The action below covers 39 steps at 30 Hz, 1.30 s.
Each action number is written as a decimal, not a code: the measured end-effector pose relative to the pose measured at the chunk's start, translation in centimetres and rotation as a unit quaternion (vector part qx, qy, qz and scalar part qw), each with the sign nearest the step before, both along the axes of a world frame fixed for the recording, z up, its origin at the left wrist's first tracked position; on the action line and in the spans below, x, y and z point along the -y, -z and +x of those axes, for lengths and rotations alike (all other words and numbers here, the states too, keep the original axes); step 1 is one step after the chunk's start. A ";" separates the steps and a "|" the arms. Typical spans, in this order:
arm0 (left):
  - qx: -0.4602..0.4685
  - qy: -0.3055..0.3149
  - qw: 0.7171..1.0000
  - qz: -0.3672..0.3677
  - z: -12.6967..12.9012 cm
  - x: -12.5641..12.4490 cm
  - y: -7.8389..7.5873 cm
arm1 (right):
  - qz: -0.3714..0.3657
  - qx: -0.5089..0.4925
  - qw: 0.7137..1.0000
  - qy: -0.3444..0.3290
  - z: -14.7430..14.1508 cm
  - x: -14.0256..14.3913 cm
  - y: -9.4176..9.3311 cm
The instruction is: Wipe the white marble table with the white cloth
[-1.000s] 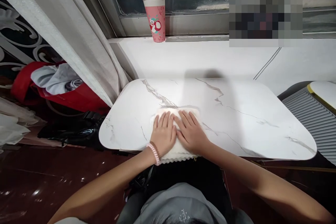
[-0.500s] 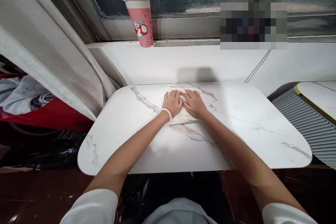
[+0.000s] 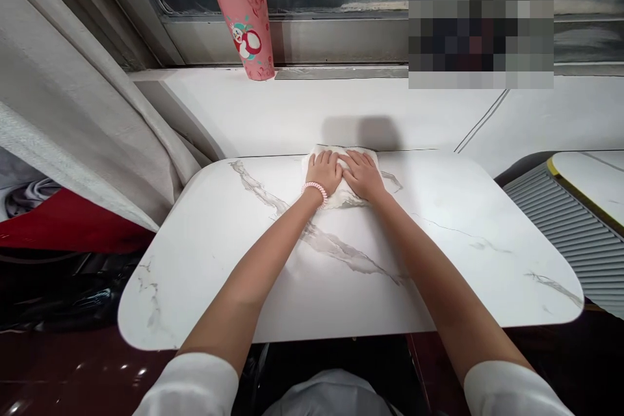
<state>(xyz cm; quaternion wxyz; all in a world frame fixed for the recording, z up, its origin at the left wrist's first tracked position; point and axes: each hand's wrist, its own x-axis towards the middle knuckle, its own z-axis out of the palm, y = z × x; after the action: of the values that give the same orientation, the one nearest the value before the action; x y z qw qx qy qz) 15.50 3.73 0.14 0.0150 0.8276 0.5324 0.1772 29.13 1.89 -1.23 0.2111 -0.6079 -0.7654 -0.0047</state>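
Observation:
A white cloth [image 3: 347, 197] lies flat at the far edge of the white marbled table [image 3: 195, 260], up against the wall. My left hand [image 3: 324, 171], with a pink coil band at the wrist, presses flat on the cloth's left part. Beside it my right hand [image 3: 361, 173] lies flat on the cloth's right part. The fingers of both hands are stretched out and slightly apart, and the thumbs nearly meet. Parts of the cloth are hidden beneath the palms.
On the window ledge stands a pink and white paper cup [image 3: 247, 29] with a red straw. A pale curtain [image 3: 97, 91] hangs at the left, near a red item [image 3: 73, 224]. At the right is a ribbed grey unit [image 3: 546, 221]. A blurred-out patch covers part of the window.
Both hands and the cloth have moved forward across the table, away from me, to the wall-side edge. The camera view has shifted slightly.

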 end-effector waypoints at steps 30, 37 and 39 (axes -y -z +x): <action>-0.021 0.092 0.995 -0.025 8.6 15.0 0.0 | -0.068 -0.003 0.998 -0.017 11.1 15.3 -0.8; -0.004 0.078 0.996 -0.036 10.1 7.1 -0.2 | -0.133 -0.079 0.984 0.089 10.0 7.4 -2.2; 0.000 0.072 0.997 -0.037 10.3 5.3 -0.3 | -0.133 -0.105 0.981 0.097 9.7 5.6 -2.4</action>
<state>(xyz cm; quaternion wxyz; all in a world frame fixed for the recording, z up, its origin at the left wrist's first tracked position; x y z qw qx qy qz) 25.79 -1.55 0.39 0.0584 0.8627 0.4774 0.1561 38.83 -3.75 1.20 0.2057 -0.6992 -0.6701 0.1403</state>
